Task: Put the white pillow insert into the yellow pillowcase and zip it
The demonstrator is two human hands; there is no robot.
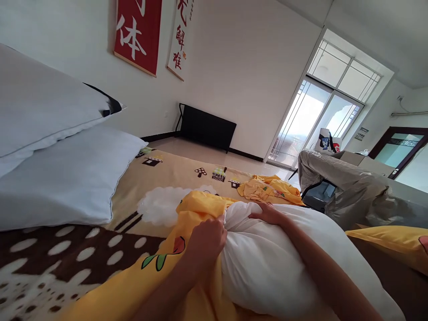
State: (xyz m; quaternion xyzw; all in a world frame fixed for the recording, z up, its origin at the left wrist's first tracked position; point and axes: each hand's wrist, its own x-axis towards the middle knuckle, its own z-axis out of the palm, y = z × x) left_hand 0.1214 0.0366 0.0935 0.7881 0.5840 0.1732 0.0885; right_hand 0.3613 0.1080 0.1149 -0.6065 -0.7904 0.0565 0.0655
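Note:
A white pillow point(267, 263) lies on the bed in front of me, partly inside a yellow pillowcase point(197, 209) with a printed pattern. My left hand point(207, 238) is closed, gripping the edge of the yellow pillowcase right at the pillow's end. My right hand point(267, 213) rests on top of the white pillow near that same end, fingers curled into the fabric. Both forearms reach in from the bottom of the view.
Two stacked white pillows point(60, 156) lie at the left on the patterned bedsheet point(174, 171). Another yellow cloth point(267, 189) sits crumpled at the bed's far edge. A grey covered piece of furniture point(354, 191) stands at right, a black panel point(207, 129) leans on the wall.

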